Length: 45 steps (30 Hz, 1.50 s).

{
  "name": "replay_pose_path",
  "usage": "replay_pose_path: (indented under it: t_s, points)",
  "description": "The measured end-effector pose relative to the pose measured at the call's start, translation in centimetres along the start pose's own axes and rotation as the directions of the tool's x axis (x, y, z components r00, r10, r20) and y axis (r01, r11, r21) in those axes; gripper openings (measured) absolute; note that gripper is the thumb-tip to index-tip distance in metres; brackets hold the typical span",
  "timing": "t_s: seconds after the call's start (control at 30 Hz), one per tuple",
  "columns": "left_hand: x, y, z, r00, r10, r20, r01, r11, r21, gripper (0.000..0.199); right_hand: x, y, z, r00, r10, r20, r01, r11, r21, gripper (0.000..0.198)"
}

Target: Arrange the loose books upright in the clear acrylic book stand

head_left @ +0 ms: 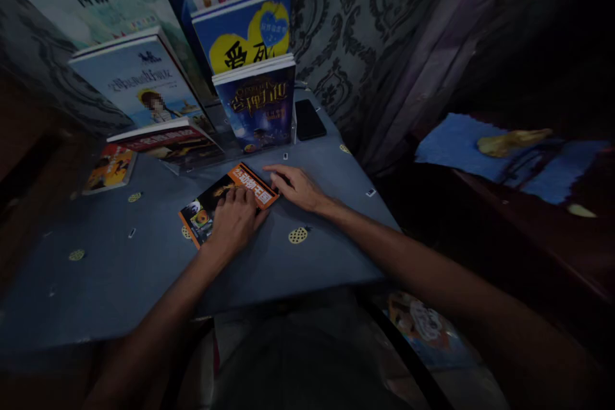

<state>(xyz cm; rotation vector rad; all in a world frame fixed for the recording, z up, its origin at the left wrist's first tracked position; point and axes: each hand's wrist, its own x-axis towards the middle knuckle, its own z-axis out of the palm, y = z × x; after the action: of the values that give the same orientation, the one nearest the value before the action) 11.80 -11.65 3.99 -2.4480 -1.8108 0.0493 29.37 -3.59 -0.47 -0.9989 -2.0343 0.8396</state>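
Note:
A small book (225, 200) with an orange and black cover and animal pictures lies closed and slanted on the blue-grey tablecloth. My left hand (234, 221) rests palm down on the cover, its fingers spread over the lower middle. Just beyond the book's right corner is my right hand (298, 187), index finger stretched out to the left and thumb close to the corner. Whether the right thumb touches the book, I cannot tell. Nothing shows in the grasp of either hand.
Clear stands hold upright books behind, among them a dark blue book (262, 109) and a pale blue one (139, 83). A black phone (310, 120) lies right of them. Another small book (110, 168) lies left. The table (336, 269) ends at right, before a blue cloth (451, 141).

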Motion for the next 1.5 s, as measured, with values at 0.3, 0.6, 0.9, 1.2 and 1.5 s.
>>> replay_pose_path:
  t_s: [0.3, 0.6, 0.9, 1.2, 1.5]
  points:
    - [0.5, 1.5, -2.2, 0.987, -0.018, 0.157, 0.004, 0.996, 0.090, 0.035, 0.4, 0.4, -0.2, 0.993, 0.007, -0.114, 0.004, 0.995, 0.101, 0.035]
    - [0.9, 1.5, -3.2, 0.978, -0.030, 0.207, 0.014, 0.997, 0.079, 0.037, 0.3, 0.1, -0.4, 0.976, -0.056, -0.209, 0.079, 0.991, 0.104, 0.032]
    - [0.0, -0.9, -0.8, 0.999, 0.022, 0.033, -0.022, 1.000, 0.005, 0.036, -0.7, -1.1, -0.1, 0.984, -0.173, -0.046, 0.168, 0.982, -0.085, 0.031]
    - [-2.7, -7.4, -1.3, 0.967, -0.220, 0.125, 0.226, 0.974, -0.034, 0.039, -0.4, -0.3, 0.5, 0.953, -0.283, 0.113, 0.304, 0.888, -0.345, 0.028]
    - [-3.8, -5.6, -1.5, 0.960, -0.235, 0.155, 0.240, 0.971, -0.016, 0.033, 1.8, 2.1, 1.4, 0.963, -0.207, 0.172, 0.252, 0.918, -0.306, 0.038]
